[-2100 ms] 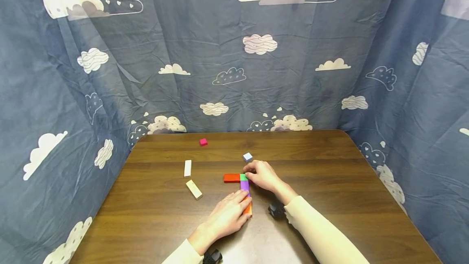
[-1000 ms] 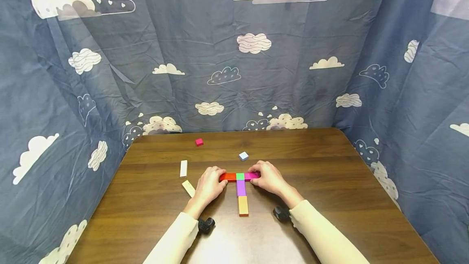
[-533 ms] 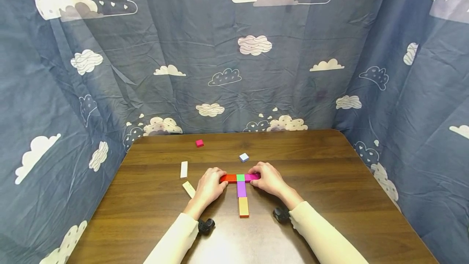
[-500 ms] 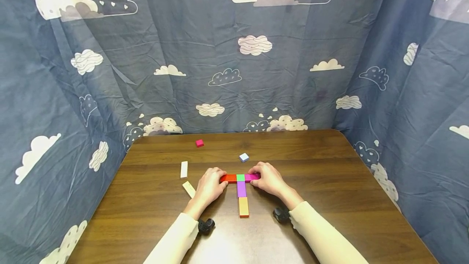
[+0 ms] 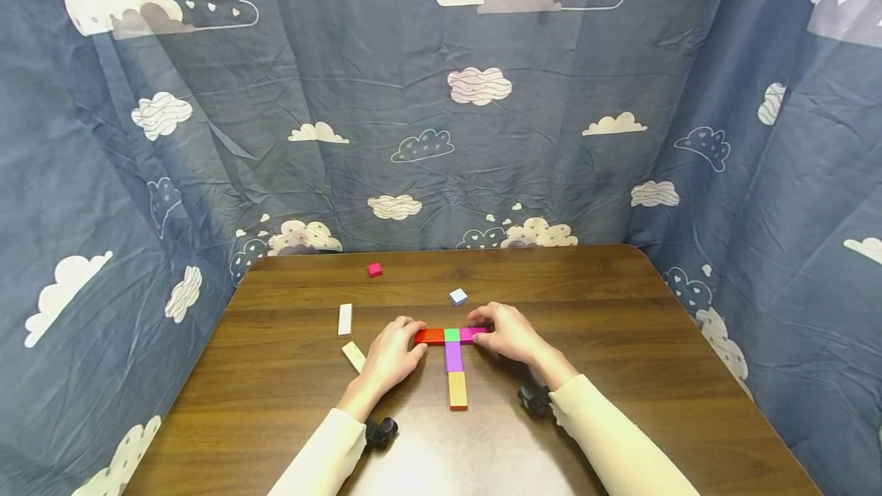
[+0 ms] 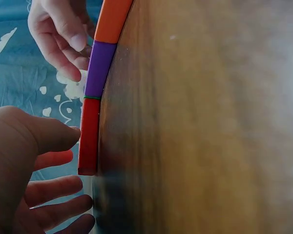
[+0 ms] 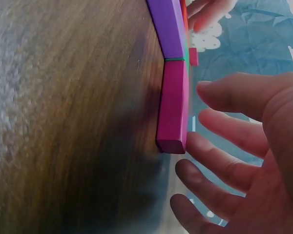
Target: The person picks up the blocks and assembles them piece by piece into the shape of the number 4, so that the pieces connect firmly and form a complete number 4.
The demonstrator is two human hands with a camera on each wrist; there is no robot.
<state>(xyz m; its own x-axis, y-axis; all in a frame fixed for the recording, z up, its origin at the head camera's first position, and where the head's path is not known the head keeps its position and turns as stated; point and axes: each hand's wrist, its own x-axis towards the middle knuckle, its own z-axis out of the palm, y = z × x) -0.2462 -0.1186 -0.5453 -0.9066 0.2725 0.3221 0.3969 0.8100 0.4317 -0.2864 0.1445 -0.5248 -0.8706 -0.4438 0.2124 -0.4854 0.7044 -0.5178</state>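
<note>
Loosening since half a second ago, the right hand (image 5: 511, 334) has eased up off the magenta block (image 5: 467, 334), fingers parted and gripping nothing, while the left hand (image 5: 391, 354) sits relaxed and half-open at the red block (image 5: 430, 337), contact too close to call! Between those two comes the green block (image 5: 451, 334), the purple block (image 5: 453, 357) and orange block (image 5: 458, 392) trailing nearward, a T midway between the worktop's (image 5: 661, 373) left and right edges. Beyond, a blue block (image 5: 458, 297); toward the far edge, a small pink block (image 5: 374, 270); leftward, a white block (image 5: 345, 320) and cream block (image 5: 354, 356).
</note>
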